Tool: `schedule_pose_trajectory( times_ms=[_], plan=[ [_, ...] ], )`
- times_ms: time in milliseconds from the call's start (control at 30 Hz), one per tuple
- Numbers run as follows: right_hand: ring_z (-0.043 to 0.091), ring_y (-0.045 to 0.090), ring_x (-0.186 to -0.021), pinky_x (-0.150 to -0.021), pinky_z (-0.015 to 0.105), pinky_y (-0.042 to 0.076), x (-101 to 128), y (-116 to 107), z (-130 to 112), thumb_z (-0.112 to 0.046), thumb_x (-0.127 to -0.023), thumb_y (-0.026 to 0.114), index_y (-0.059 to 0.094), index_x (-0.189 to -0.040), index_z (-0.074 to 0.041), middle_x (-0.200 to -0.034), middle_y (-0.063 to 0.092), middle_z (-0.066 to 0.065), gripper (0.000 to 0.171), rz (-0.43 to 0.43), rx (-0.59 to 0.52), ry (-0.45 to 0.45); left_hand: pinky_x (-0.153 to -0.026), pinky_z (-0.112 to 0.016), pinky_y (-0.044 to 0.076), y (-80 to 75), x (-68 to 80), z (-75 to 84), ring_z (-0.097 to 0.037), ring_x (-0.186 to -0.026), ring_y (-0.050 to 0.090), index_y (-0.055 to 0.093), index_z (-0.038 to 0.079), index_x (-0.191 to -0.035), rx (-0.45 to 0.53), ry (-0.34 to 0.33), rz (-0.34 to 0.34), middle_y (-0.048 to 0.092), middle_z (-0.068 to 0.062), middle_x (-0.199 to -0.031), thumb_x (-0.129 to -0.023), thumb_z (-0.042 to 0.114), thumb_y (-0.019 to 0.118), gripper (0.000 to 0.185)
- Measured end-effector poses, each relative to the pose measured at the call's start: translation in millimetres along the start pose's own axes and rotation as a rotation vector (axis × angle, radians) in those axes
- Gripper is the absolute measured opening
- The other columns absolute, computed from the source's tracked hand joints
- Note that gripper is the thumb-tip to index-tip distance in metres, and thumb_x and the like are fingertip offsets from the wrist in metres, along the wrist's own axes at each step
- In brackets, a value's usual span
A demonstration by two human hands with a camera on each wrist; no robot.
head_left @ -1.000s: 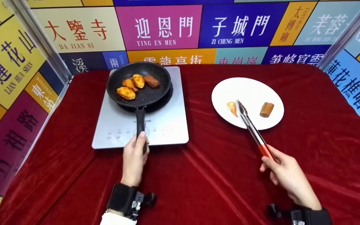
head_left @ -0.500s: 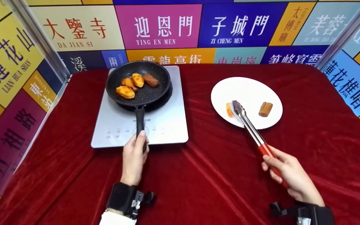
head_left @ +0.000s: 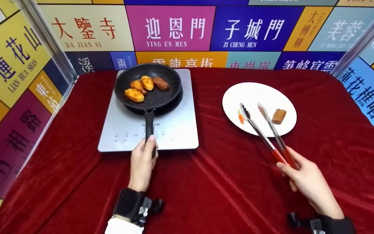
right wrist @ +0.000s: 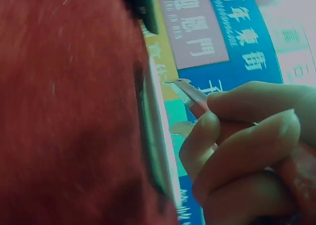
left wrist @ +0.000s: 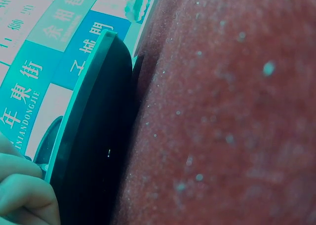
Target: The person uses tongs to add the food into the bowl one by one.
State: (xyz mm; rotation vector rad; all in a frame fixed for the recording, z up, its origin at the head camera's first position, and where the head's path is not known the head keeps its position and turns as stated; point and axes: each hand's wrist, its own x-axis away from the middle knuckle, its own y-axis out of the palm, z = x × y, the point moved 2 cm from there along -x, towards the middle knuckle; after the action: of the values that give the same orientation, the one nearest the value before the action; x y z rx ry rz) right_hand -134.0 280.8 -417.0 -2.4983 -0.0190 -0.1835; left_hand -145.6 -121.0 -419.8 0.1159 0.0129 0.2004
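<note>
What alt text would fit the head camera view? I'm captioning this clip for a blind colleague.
A person's right hand holds red-handled tongs spread open over a white plate with an orange piece and a brown piece. Their left hand grips the handle of a black frying pan of food on a grey cooktop, all on a red cloth.

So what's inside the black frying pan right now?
The frying pan holds three orange-yellow pieces and one brown piece, all toward its far side. Where the orange pieces overlap, anything beneath them is hidden. The left hand grips its handle.
</note>
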Motion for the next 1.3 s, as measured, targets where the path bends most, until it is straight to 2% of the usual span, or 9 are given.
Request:
schedule_pose_trajectory(
  times_ms=[200, 467, 533, 600, 767, 867, 1133, 1300],
  plan=[
    [0.019, 0.05, -0.04, -0.04, 0.03, 0.039, 4.3, 0.0, -14.0, -0.044, -0.083, 0.058, 0.023, -0.142, -0.023, -0.068, 0.057, 0.006, 0.071, 0.016, 0.329, -0.038, -0.036, -0.023, 0.019, -0.9, 0.5, 0.5, -0.011, -0.037, 0.023, 0.047, -0.009, -0.085, -0.003, 0.0, -0.002, 0.031, 0.001, -0.048, -0.092, 0.037, 0.048, 0.046],
    [0.014, 0.044, -0.047, -0.048, 0.032, 0.034, 3.0, 12.3, -30.9, -0.026, -0.084, 0.059, 0.02, -0.142, -0.015, -0.062, 0.053, -0.004, 0.071, 0.102, 0.58, -0.193, -0.036, -0.023, 0.019, -0.9, 1.4, -1.1, -0.01, -0.038, 0.024, 0.047, -0.008, -0.084, -0.002, -0.006, 0.003, 0.032, 0.001, -0.048, -0.092, 0.036, 0.049, 0.044],
    [0.017, 0.045, -0.048, -0.049, 0.036, 0.036, 2.6, 14.9, -33.6, -0.024, -0.084, 0.057, 0.022, -0.141, -0.011, -0.057, 0.049, -0.003, 0.068, 0.097, 0.614, -0.192, -0.036, -0.023, 0.019, -0.9, 1.4, -1.3, -0.01, -0.037, 0.024, 0.048, -0.007, -0.084, -0.012, -0.008, 0.008, 0.031, 0.001, -0.048, -0.092, 0.036, 0.048, 0.044],
    [0.024, 0.05, -0.051, -0.051, 0.042, 0.038, 1.7, 17.3, -36.2, -0.024, -0.085, 0.054, 0.024, -0.14, -0.007, -0.059, 0.052, 0.005, 0.065, 0.087, 0.639, -0.183, -0.036, -0.023, 0.019, -1.0, 1.6, -0.9, -0.01, -0.037, 0.024, 0.048, -0.007, -0.084, -0.021, -0.008, 0.014, 0.031, 0.001, -0.048, -0.092, 0.036, 0.048, 0.044],
    [0.04, 0.054, -0.059, -0.051, 0.05, 0.039, -1.7, 22.6, -41.0, -0.023, -0.086, 0.051, 0.025, -0.138, -0.003, -0.069, 0.056, 0.024, 0.061, 0.066, 0.677, -0.163, -0.036, -0.023, 0.02, -1.1, 1.7, -0.1, -0.01, -0.038, 0.024, 0.048, -0.008, -0.085, -0.024, -0.007, 0.013, 0.032, 0.001, -0.048, -0.091, 0.037, 0.048, 0.046],
    [0.041, 0.053, -0.056, -0.047, 0.05, 0.038, -1.0, 25.5, -43.4, -0.021, -0.086, 0.05, 0.027, -0.137, -0.004, -0.064, 0.054, 0.022, 0.058, 0.073, 0.698, -0.172, -0.036, -0.023, 0.019, -1.1, 1.8, -0.2, -0.011, -0.038, 0.024, 0.048, -0.008, -0.085, -0.023, -0.005, 0.01, 0.032, 0.001, -0.048, -0.091, 0.038, 0.048, 0.046],
    [0.039, 0.049, -0.046, -0.038, 0.047, 0.035, 2.6, 33.5, -53.7, -0.011, -0.083, 0.05, 0.037, -0.13, -0.003, -0.057, 0.052, 0.018, 0.05, 0.139, 0.752, -0.299, -0.036, -0.023, 0.02, -1.3, 1.3, 0.3, -0.011, -0.038, 0.024, 0.048, -0.008, -0.085, -0.028, 0.0, 0.01, 0.032, 0.002, -0.049, -0.092, 0.038, 0.048, 0.046],
    [0.041, 0.05, -0.047, -0.037, 0.047, 0.035, 5.4, 30.5, -51.9, -0.01, -0.083, 0.051, 0.039, -0.13, -0.006, -0.06, 0.054, 0.02, 0.049, 0.146, 0.742, -0.299, -0.036, -0.023, 0.02, -0.9, 0.7, 0.8, -0.011, -0.038, 0.024, 0.048, -0.008, -0.085, -0.02, -0.004, 0.004, 0.032, 0.002, -0.048, -0.092, 0.038, 0.048, 0.046]
  ],
)
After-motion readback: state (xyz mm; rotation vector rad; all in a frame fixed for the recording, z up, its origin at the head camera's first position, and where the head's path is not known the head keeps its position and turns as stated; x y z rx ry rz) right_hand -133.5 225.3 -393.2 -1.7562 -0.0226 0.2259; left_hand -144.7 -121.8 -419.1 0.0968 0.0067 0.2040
